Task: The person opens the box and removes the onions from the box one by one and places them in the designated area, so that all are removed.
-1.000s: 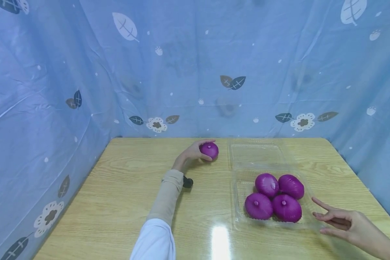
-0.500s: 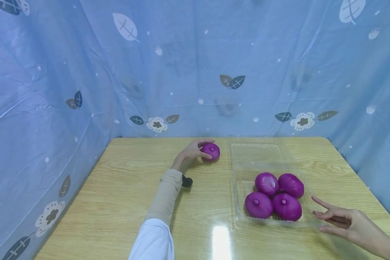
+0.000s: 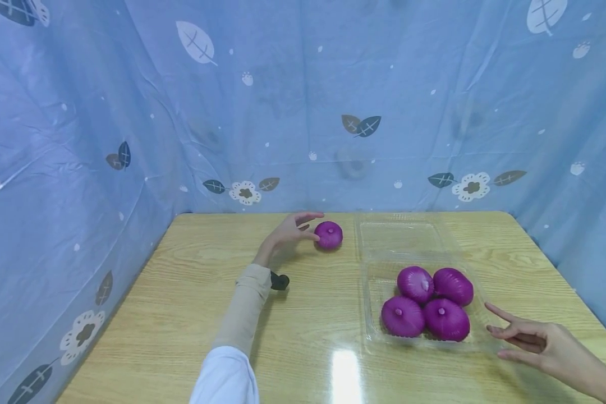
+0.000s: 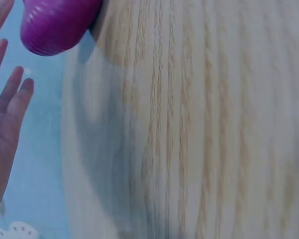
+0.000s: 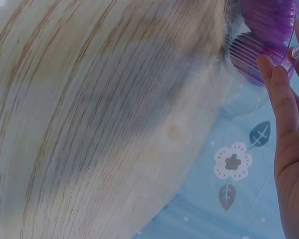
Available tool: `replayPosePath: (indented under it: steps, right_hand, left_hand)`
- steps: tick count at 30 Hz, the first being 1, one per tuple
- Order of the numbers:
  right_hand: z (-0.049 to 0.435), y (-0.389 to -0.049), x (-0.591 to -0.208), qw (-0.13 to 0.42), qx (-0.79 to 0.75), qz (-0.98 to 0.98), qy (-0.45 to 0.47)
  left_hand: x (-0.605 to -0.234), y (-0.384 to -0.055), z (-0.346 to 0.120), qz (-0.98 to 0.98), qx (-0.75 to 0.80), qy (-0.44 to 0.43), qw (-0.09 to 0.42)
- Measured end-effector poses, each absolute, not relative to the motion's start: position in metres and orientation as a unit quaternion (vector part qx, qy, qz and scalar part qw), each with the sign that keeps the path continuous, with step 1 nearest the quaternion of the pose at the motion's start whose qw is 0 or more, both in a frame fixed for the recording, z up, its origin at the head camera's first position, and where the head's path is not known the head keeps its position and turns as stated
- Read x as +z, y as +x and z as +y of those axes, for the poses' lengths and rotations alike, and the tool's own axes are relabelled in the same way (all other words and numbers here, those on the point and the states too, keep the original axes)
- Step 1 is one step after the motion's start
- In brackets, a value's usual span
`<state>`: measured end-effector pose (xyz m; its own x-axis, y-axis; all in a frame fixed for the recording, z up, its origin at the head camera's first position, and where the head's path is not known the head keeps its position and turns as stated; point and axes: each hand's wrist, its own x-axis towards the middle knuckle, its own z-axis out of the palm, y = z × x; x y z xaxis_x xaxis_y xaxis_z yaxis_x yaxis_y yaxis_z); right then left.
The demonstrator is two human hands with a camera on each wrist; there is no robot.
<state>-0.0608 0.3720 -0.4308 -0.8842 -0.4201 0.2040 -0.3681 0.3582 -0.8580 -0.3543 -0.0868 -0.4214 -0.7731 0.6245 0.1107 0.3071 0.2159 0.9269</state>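
Observation:
A single purple onion (image 3: 329,235), round with a small pale stub on top, sits on the table near the back edge. My left hand (image 3: 293,230) is just left of it, fingers spread and thumb tip at its side; in the left wrist view the onion (image 4: 60,25) shows beyond loosely extended fingers. Several more purple onions (image 3: 403,317) lie in the base of a clear plastic clamshell box (image 3: 376,280). My right hand (image 3: 535,342) is at the box's right side, fingers fairly straight, fingertips right at the rim. The right wrist view shows those fingers overlapping the box wall.
The box's lid (image 3: 399,235) lies folded back toward the rear edge of the wooden table (image 3: 182,336). A black knob-like piece (image 3: 280,281) shows beside the left wrist. A blue patterned curtain (image 3: 303,101) surrounds the table's back and sides.
My left hand has let go of the lone onion and drawn back a little to the left. That onion sits slightly further right than before. The right hand has stayed put.

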Motion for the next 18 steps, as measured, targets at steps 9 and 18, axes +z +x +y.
replayPosePath:
  steps: [9,18]
  right_hand:
    - [0.373,-0.060,-0.433,0.011,-0.506,0.825,-0.252]
    - [0.371,-0.060,-0.433,-0.009,-0.500,0.824,-0.267]
  left_hand:
    - [-0.412,-0.331,-0.091,0.736,0.561,0.348,0.150]
    - [-0.417,-0.292,-0.080,0.711,0.589,0.362,0.132]
